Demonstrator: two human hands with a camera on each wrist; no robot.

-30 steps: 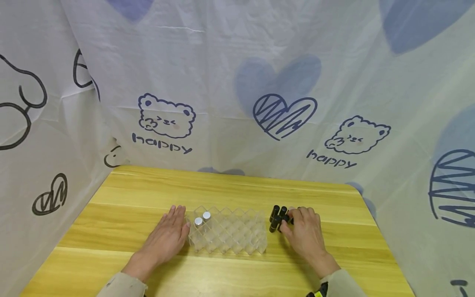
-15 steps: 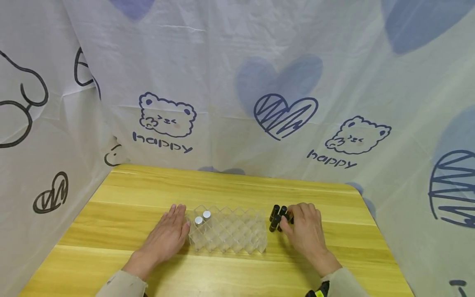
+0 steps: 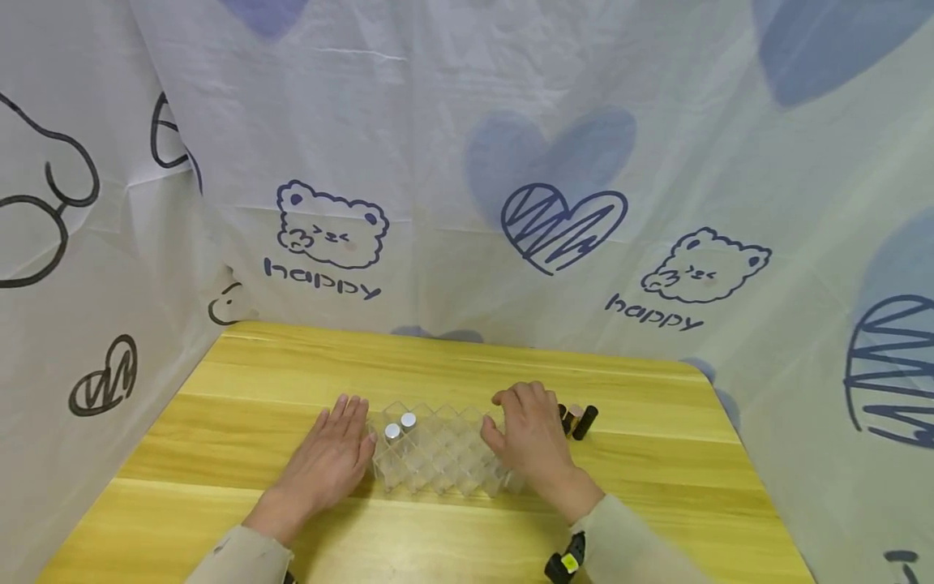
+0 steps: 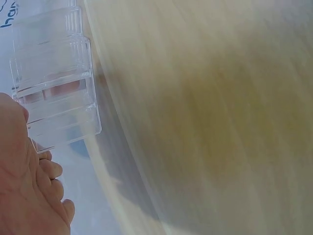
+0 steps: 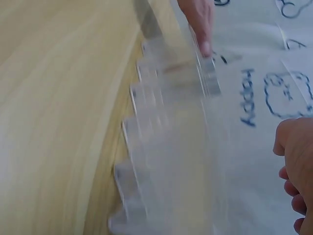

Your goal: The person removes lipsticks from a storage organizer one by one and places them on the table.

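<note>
A clear plastic organizer (image 3: 438, 462) with diamond-shaped compartments stands on the table. Two silver-topped tubes (image 3: 392, 432) sit upright in its left compartments. Flat beside its left end lies my left hand (image 3: 328, 466), fingers straight and the thumb at the organizer's edge. My right hand (image 3: 533, 438) is over the organizer's right end, fingers bent and thumb apart from them. I cannot tell whether anything is between them. In the right wrist view, that hand's curled fingers (image 5: 293, 191) show at the right edge. Several small black lipstick-like tubes (image 3: 586, 422) stand right of this hand, some hidden behind it.
The wood-grain table (image 3: 452, 543) extends around the organizer. A white curtain (image 3: 438, 162) printed with hearts and bears hangs behind the table and along its sides. A black band with a yellow patch (image 3: 565, 560) is on the right wrist.
My right hand has moved left, from the black tubes to above the organizer's right end, uncovering tubes on the far right. The left hand has stayed beside the organizer.
</note>
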